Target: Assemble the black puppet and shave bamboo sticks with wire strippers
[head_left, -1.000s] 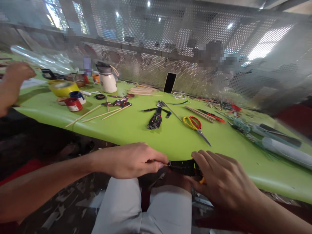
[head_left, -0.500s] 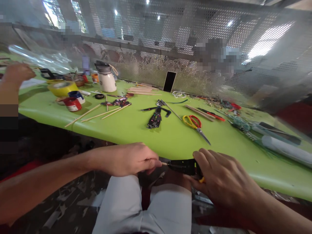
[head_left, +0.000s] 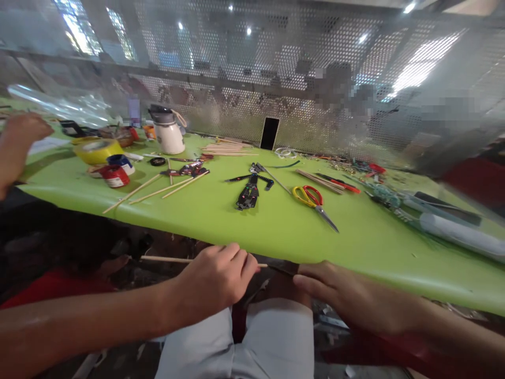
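Observation:
My left hand (head_left: 223, 276) is closed around a thin wooden stick (head_left: 168, 259) below the table's front edge. One end of the stick sticks out to the left, and its tip shows just past my fingers on the right. That tip meets the narrow end of a dark flat piece (head_left: 281, 270), now seen nearly edge-on. My right hand (head_left: 335, 289) pinches this piece between thumb and fingers, hiding much of it. Ahead on the table lies a black jointed puppet figure (head_left: 248, 192), with scissors (head_left: 313, 200) with yellow and red handles to its right.
On the green table (head_left: 189, 210) are loose sticks (head_left: 144, 192), paint pots (head_left: 115, 176), yellow tape (head_left: 98, 151), a white jug (head_left: 169, 137) and a propped phone (head_left: 270, 133). A clear plastic-wrapped roll (head_left: 461, 234) lies right. Another person's hand (head_left: 27, 126) is far left.
My right hand has turned, so the dark piece went from showing its broad face to nearly edge-on. My left hand has rolled, and the stick's long left end now shows.

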Motion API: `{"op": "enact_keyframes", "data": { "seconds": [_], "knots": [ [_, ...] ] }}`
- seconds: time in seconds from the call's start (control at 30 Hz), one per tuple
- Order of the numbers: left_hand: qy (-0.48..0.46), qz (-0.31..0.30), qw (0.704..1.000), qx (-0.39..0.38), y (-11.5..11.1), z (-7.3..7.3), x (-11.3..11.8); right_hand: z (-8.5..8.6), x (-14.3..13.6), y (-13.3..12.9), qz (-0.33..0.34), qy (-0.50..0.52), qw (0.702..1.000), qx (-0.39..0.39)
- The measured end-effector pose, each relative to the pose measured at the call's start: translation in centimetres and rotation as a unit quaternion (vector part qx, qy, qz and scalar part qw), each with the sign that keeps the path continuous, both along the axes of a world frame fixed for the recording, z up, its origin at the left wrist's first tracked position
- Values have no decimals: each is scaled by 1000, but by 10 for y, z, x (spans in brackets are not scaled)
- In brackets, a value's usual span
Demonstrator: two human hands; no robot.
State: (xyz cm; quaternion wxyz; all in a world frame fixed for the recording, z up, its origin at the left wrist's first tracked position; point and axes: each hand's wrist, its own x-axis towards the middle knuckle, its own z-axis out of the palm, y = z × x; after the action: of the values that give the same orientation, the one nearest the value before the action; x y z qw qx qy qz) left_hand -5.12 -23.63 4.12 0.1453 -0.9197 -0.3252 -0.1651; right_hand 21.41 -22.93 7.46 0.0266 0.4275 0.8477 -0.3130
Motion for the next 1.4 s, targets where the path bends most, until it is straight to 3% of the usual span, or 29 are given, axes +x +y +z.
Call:
{"op": "enact_keyframes", "data": {
  "seconds": [0.07, 0.1, 0.17, 0.23, 0.27, 0.3, 0.33, 0.4, 0.47, 0.53, 0.6, 0.67, 0.7, 0.73, 0.8, 0.83, 0.87, 0.97, 1.0, 1.03, 1.07, 1.1, 1.17, 1.27, 1.33, 1.4],
  "knots": [
    [-40, 2, 979, -201, 5, 4, -3, -7, 2, -1, -1, -39, 986, 164],
    [-60, -14, 942, -330, 9, 7, -6, -9, 4, -2, 12, -49, 965, 258],
    [-90, -75, 806, -580, 17, 12, -11, -10, 7, -3, 59, -43, 911, 406],
    [-110, -125, 662, -731, 24, 16, -14, -7, 8, -4, 112, -30, 868, 483],
    [-119, -135, 618, -765, 26, 17, -14, -4, 9, -4, 131, -28, 854, 503],
    [-131, -136, 600, -777, 26, 18, -14, -2, 9, -3, 145, -30, 846, 513],
    [-144, -130, 605, -772, 25, 18, -13, -2, 10, -3, 152, -35, 843, 516],
    [-159, -116, 668, -718, 20, 18, -10, -5, 12, -5, 141, -49, 851, 504],
    [-152, -98, 783, -595, 14, 16, -6, -11, 13, -7, 105, -74, 871, 475],
    [-114, -81, 900, -413, 8, 10, -2, -16, 13, -11, 51, -97, 901, 419],
    [-64, -58, 973, -213, 4, 0, 1, -16, 10, -14, 14, -87, 941, 327],
    [-20, -34, 997, -67, 2, -11, 2, -12, 6, -15, 19, -47, 978, 203],
    [-10, -22, 999, -39, 1, -14, 2, -10, 5, -15, 32, -27, 988, 148],
    [-11, -14, 999, -52, 2, -16, 2, -9, 4, -14, 39, -16, 992, 116],
    [-47, -10, 980, -191, 4, -14, 0, -11, 5, -11, 31, -26, 988, 146],
    [-73, -18, 951, -299, 7, -11, -2, -14, 6, -10, 24, -44, 979, 199],
    [-94, -35, 904, -417, 10, -7, -3, -18, 7, -9, 22, -64, 964, 258],
    [-110, -109, 681, -716, 21, -2, -8, -25, 12, -7, 64, -90, 917, 384],
    [-110, -124, 614, -772, 23, -3, -9, -26, 14, -7, 84, -89, 906, 406],
    [-114, -130, 567, -805, 24, -5, -9, -26, 15, -7, 101, -86, 896, 424],
    [-122, -128, 546, -819, 24, -8, -10, -26, 16, -8, 117, -85, 887, 439],
    [-131, -121, 549, -817, 23, -10, -9, -25, 16, -9, 127, -88, 880, 450],
    [-141, -107, 604, -777, 18, -12, -8, -25, 16, -12, 127, -101, 877, 452],
    [-124, -80, 759, -634, 7, -8, -6, -23, 12, -17, 87, -118, 903, 405],
    [-84, -68, 874, -473, 2, -6, -5, -19, 7, -20, 42, -119, 932, 340],
    [-31, -60, 960, -271, -2, -8, -4, -14, 4, -21, 19, -92, 965, 244]
  ]
}}
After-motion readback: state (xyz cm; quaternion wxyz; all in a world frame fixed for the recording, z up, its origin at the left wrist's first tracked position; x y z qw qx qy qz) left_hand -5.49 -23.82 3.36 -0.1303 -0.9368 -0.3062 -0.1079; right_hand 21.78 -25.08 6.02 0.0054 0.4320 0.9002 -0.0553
